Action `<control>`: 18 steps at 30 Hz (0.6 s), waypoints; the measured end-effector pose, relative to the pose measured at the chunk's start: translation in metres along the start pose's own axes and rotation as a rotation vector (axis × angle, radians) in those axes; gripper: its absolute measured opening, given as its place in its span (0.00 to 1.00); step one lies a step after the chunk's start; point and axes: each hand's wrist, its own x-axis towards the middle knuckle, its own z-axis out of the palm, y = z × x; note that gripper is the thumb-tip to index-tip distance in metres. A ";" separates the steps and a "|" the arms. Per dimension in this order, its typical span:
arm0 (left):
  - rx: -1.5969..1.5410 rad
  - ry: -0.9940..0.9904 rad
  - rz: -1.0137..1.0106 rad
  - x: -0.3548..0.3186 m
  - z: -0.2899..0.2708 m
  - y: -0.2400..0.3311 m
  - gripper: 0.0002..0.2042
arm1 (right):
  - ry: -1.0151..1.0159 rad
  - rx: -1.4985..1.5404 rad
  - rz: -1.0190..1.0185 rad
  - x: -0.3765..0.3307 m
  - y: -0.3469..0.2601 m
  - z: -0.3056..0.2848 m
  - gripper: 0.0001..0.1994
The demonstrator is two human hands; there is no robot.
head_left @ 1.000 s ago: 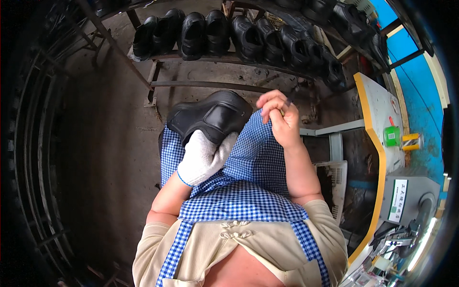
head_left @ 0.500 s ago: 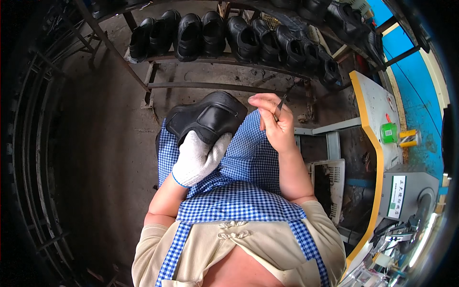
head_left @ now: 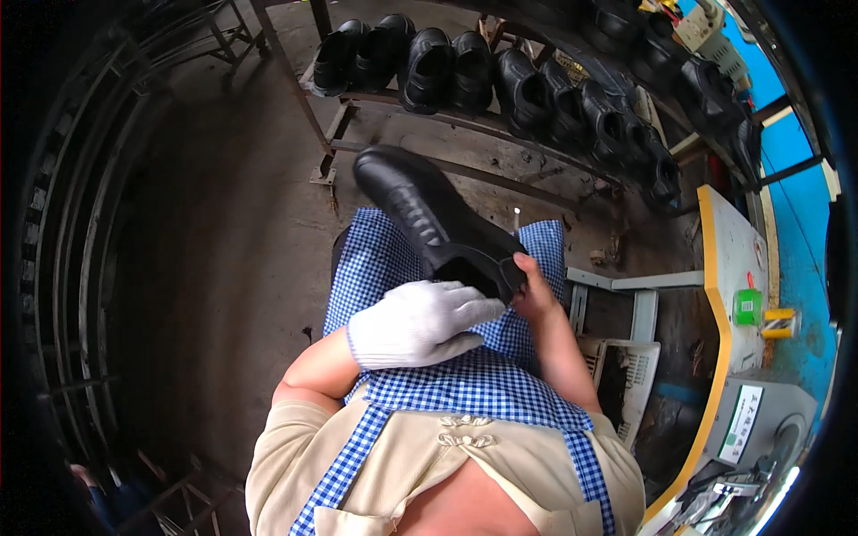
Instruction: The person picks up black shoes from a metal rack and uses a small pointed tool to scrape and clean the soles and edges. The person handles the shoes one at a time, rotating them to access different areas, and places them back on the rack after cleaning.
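A black lace-up style leather shoe (head_left: 420, 201) is held over my lap, toe pointing up and to the left, its opening toward me. My bare right hand (head_left: 534, 290) grips it at the heel, thumb on the upper edge. In a white knit glove, my left hand (head_left: 420, 323) lies at the near side of the shoe's collar, fingers stretched toward the heel and thumb apart. Whether the gloved fingertips press on the collar is hard to tell. A small pale glint shows beyond the heel; what it belongs to is unclear.
A metal rack (head_left: 420, 165) with several black shoes (head_left: 427, 71) stands ahead. To the right is a yellow-edged worktable (head_left: 715, 268) with a green container (head_left: 747, 306), a yellow-banded roll (head_left: 779, 323) and a grey machine (head_left: 760, 415). Below it sits a white plastic crate (head_left: 639, 384).
The shoe has turned, its toe now up-left. My gloved hand has moved off its underside to the collar. My right hand, earlier holding a thin dark pointed tool, now grips the heel.
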 end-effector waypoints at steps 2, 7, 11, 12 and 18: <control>-0.207 0.194 0.084 -0.016 -0.019 -0.008 0.25 | -0.083 0.160 -0.174 -0.001 0.005 0.007 0.34; -0.545 1.218 -0.336 -0.005 -0.013 -0.037 0.42 | -0.569 0.511 -0.194 0.008 0.009 0.014 0.39; -0.922 1.201 -0.360 0.007 -0.022 -0.021 0.37 | -0.710 0.766 0.032 0.015 0.029 0.010 0.38; -0.856 1.181 -0.366 0.008 -0.023 -0.013 0.36 | -0.396 1.269 0.217 0.013 0.027 0.016 0.37; -0.688 1.111 -0.394 0.009 -0.017 -0.008 0.35 | 0.776 4.259 1.357 0.011 0.064 -0.006 0.29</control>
